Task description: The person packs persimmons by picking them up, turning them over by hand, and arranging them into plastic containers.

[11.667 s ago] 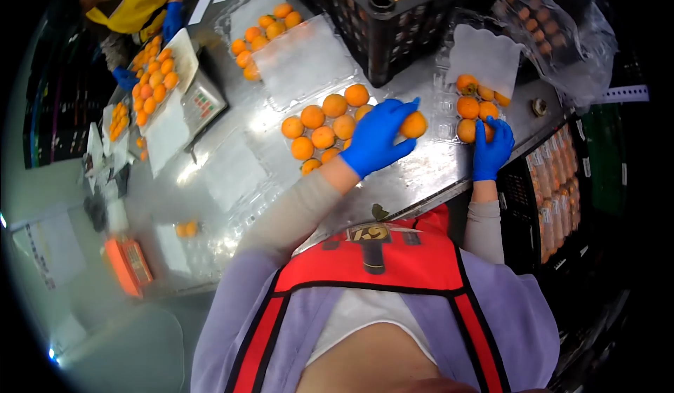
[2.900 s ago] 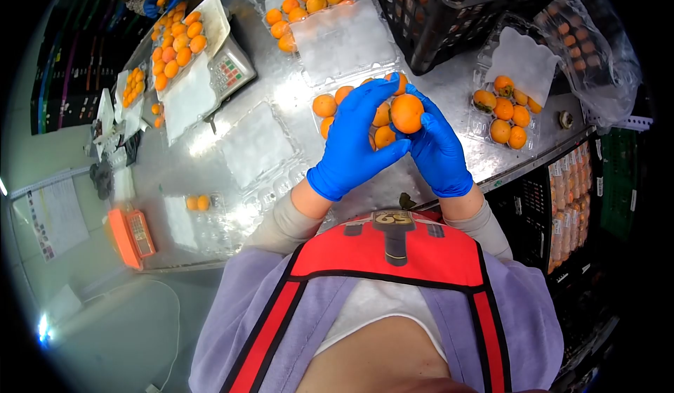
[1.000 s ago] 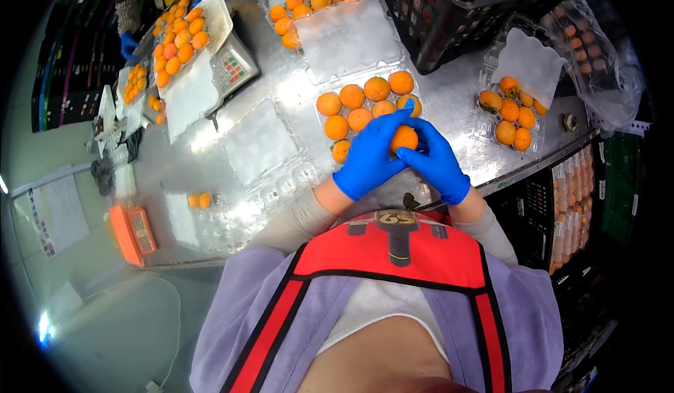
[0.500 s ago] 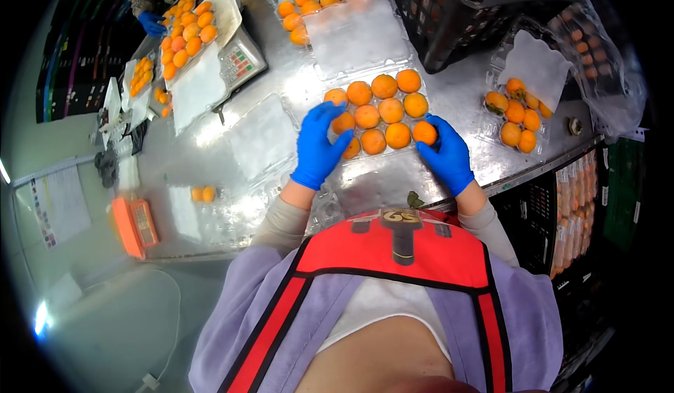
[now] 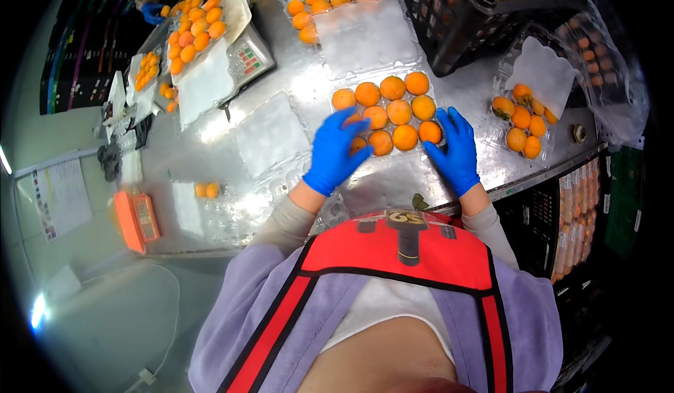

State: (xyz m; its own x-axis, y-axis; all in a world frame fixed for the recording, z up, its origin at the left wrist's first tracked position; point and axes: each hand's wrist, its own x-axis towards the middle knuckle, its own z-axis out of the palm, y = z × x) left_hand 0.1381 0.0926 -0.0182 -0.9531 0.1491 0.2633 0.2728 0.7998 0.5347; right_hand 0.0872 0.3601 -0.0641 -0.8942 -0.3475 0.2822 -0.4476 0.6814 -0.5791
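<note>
**Left hand (image 5: pixel 333 154) and right hand (image 5: pixel 456 151) flank a dozen persimmons (image 5: pixel 399 112)**

Nearest the camera is the wearer's red apron (image 5: pixel 393 252), with a small leaf (image 5: pixel 420 202) by its top edge. Beyond it stretches the metal surface (image 5: pixel 379 189). Both hands wear blue gloves. The left one is open, thumb and fingers parted, its blurred fingertips over the fruit at the left end; whether they touch it cannot be told. The right one is open too, thumb and fingers spread beside the near right corner fruit, contact unclear. Between them the persimmons sit in three rows of four in a clear plastic tray (image 5: pixel 375 74), which lies on the surface; its lid, bearing a white sheet (image 5: pixel 365 35), is folded back on the far side.

To the left lies another white sheet (image 5: pixel 270 133) in clear plastic, and further left an orange device (image 5: pixel 137 221). To the right, a second container holds loosely placed persimmons (image 5: pixel 521 118) against a white liner.

Farther off stand a black crate (image 5: pixel 449 24) of packed fruit, one more fruit tray (image 5: pixel 302 40), and a weighing scale (image 5: pixel 249 59) carrying a persimmon load (image 5: pixel 200 26). Past the scale shows a co-worker's blue-gloved hand (image 5: pixel 152 14).
</note>
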